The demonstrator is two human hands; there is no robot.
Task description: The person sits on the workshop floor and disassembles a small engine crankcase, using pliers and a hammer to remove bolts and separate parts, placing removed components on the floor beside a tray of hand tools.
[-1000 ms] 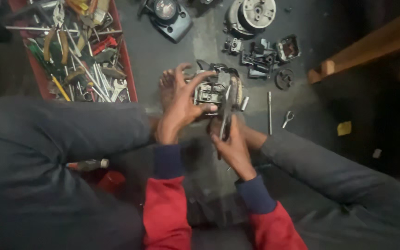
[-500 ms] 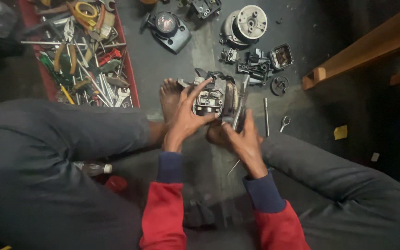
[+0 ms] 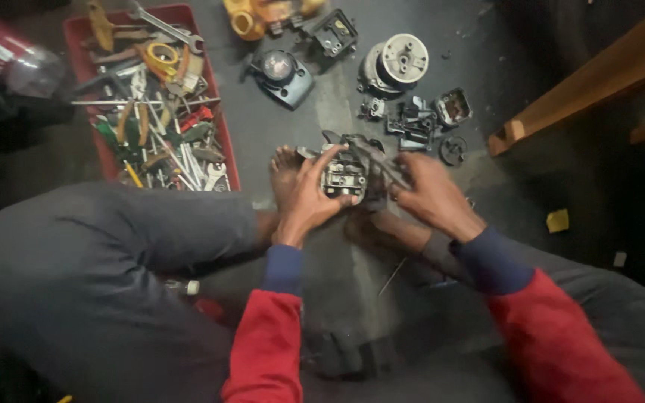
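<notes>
Left hand [image 3: 309, 200] clenched on the grey, finned metal engine block [image 3: 349, 175], held low over the floor between the knees. Right hand [image 3: 431, 195] grasps its far side. Judged heavy, rigid, greasy (sharp fins); best held by the flat flanks. Red plastic tool tray [image 3: 227, 153] near left; loose dark engine parts [image 3: 419, 119] ahead; open floor right.

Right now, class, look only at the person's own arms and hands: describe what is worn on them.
Both hands are bare: no gloves, rings or watch show on the left hand or the right hand. Each arm has a red sleeve ending in a dark blue ribbed cuff at the wrist. The right arm's red sleeve and blue cuff match.
</notes>
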